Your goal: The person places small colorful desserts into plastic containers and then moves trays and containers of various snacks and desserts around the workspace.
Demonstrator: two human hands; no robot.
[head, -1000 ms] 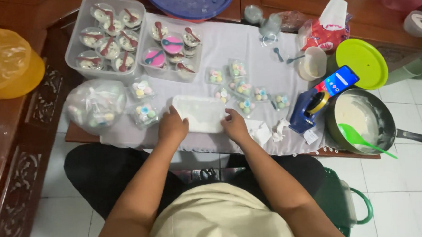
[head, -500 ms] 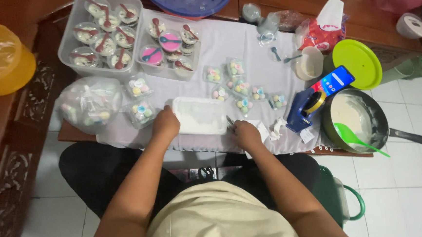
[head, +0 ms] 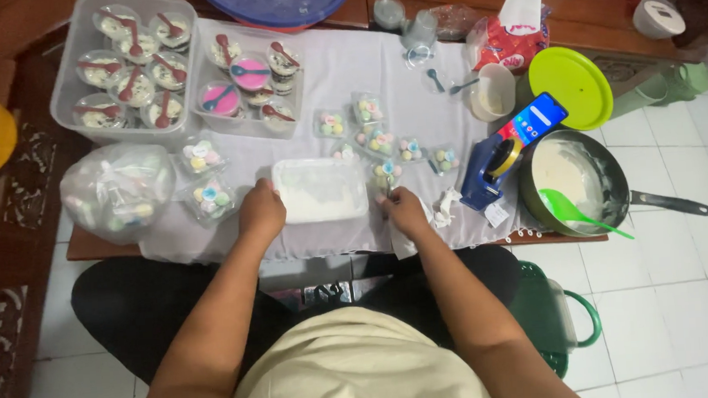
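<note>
The left hand (head: 261,213) gripped the left edge of the white rectangular tub (head: 321,189), which sat on the white cloth (head: 346,76) before the person. The right hand (head: 405,211) pinched a small clear packet (head: 384,175) of coloured sweets just beside the tub's right edge.

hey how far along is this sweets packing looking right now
Looks partway. Done: several small clear packs of pastel sweets lie on the white cloth, and a tied bag holds more. In hand: the left hand rests on the white rectangular container; the right hand pinches something small beside it. What's left can't be judged from here.
</note>
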